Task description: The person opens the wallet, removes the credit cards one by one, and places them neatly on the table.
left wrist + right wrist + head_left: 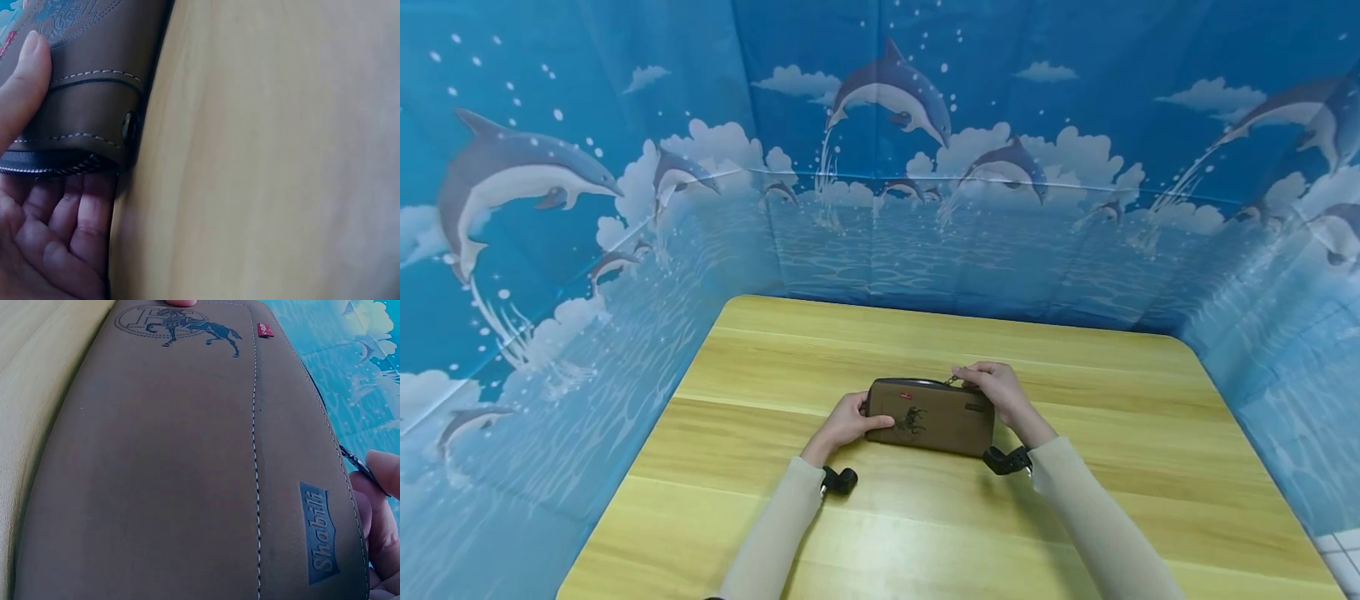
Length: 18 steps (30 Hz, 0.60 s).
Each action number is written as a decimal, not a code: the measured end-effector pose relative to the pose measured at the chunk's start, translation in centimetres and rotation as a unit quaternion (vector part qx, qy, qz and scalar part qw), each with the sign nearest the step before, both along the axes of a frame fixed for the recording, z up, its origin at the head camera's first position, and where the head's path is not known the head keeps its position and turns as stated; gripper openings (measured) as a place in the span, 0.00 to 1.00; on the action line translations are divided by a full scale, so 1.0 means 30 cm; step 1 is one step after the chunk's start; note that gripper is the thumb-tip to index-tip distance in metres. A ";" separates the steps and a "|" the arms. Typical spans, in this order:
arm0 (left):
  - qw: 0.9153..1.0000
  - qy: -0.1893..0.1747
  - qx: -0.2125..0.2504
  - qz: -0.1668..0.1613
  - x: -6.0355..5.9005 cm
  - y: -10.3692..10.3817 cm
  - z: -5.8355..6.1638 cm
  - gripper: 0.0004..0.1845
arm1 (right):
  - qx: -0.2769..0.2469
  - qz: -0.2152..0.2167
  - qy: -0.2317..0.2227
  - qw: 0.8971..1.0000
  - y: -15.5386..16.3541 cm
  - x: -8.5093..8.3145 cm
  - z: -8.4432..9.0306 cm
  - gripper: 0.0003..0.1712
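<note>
Item: brown leather zip-around wallet (934, 414), oblong, pale stitching, stamped horse emblem (181, 325), small red tab (265, 330) and a blue brand patch (322, 534).

Location: on the light wooden table (925, 533), near its middle, standing on one long edge with the emblem face toward the person and tilted slightly back. Long axis runs 9 to 3 o'clock; the zipped edge is uppermost, on the 12 o'clock side.

Left hand (844, 423): clamped on the wallet's 9 o'clock end, thumb (22, 87) lying across the front face, fingers (69, 219) curled behind the zip edge.

Right hand (1000, 392): at the 3 o'clock end, over the top corner, fingertips pinched together on the small metal zipper pull (362, 467).

Handling, judged: light, moderately stiff yet yielding under pressure; the matte leather should grip well and is not fragile. Best held at the short ends, or across both faces near an end, leaving the zip track free.

Surroundings: blue fabric backdrop printed with dolphins and clouds (880, 167) enclosing the table from 9 through 12 to 3 o'clock. Black wrist-mounted cameras (838, 480) below both cream sleeves.
</note>
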<state>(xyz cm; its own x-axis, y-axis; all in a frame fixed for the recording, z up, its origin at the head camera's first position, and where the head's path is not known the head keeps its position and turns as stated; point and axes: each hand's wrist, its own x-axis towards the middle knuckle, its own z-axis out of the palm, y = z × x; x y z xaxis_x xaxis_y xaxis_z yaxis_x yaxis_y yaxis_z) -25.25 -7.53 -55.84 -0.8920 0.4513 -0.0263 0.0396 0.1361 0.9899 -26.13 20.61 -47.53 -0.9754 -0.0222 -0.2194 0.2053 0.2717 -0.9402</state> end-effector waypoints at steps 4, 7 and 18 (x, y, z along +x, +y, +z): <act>1.000 0.002 -0.004 0.003 0.004 -0.001 -0.001 0.17 | -0.004 -0.001 0.003 1.000 -0.001 0.002 -0.006 0.21; 1.000 0.010 -0.015 0.009 0.004 0.002 -0.001 0.16 | -0.006 -0.008 0.009 1.000 0.001 0.002 -0.010 0.20; 0.999 0.014 -0.024 0.015 0.015 0.003 0.038 0.12 | -0.002 -0.027 0.009 1.000 0.011 0.010 -0.019 0.21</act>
